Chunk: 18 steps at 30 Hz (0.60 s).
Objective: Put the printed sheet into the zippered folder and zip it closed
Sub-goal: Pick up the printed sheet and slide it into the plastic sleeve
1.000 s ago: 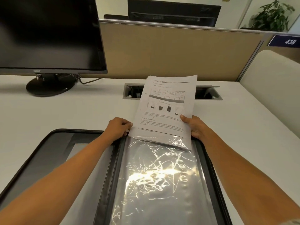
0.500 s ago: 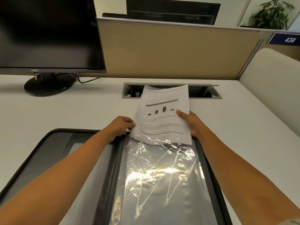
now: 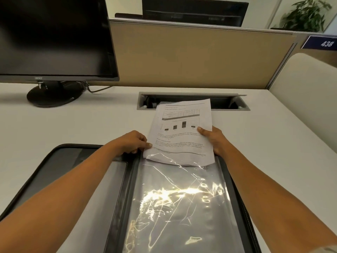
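The black zippered folder (image 3: 54, 161) lies open on the white desk, its right half filled with shiny clear plastic sleeves (image 3: 182, 207). The printed sheet (image 3: 182, 132), with a table, a bar chart and text, lies nearly flat beyond the folder's far edge, and its near edge sits just inside the top of a sleeve. My right hand (image 3: 212, 137) pinches the sheet's right edge, thumb on top. My left hand (image 3: 133, 142) rests at the sheet's lower left corner by the sleeve's top opening, fingers curled; whether it grips sleeve or paper is unclear.
A dark monitor (image 3: 54, 39) on a round stand stands at the back left. A cable slot (image 3: 193, 101) is cut into the desk right behind the sheet. A tan partition (image 3: 200, 57) closes the back, and a cream panel (image 3: 308, 99) runs along the right.
The sheet has tipped down from upright to nearly flat over the desk. Its near edge stays at the sleeve mouth. Both hands shifted only slightly.
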Tool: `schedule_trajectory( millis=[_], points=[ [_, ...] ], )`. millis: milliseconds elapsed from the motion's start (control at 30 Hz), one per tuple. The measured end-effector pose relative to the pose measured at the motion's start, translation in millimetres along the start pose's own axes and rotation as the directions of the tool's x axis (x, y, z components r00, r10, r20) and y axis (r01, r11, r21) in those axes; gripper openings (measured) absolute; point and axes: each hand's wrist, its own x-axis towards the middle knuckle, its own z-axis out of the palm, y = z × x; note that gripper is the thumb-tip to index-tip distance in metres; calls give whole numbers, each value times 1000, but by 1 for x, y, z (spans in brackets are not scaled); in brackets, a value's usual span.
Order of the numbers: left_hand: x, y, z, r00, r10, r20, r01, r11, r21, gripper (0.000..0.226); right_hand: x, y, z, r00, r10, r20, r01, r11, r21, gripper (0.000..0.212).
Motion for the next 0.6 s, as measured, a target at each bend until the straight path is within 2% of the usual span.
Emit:
schedule_trajectory(
  millis=[133,267,367,467,600],
  points=[
    [4,-2,1,993,-47,110,47,999,6,20,0,-1,2,1000,-26,6,26,1000,-10,36],
    [5,-1,2,995,-28,95,30,999,-19,20,1,0,3,999,-45,3,45,999,10,36],
    [8,0,4,997,34,-67,-36,999,-29,25,3,1,2,1000,-30,4,30,1000,9,36],
    [15,1,5,963,75,-258,-87,996,-36,26,4,1,0,1000,-23,9,23,1000,2,35],
    [23,2,7,948,21,-317,-73,986,-152,25,3,1,-2,998,21,55,-19,999,-34,32]
  ],
)
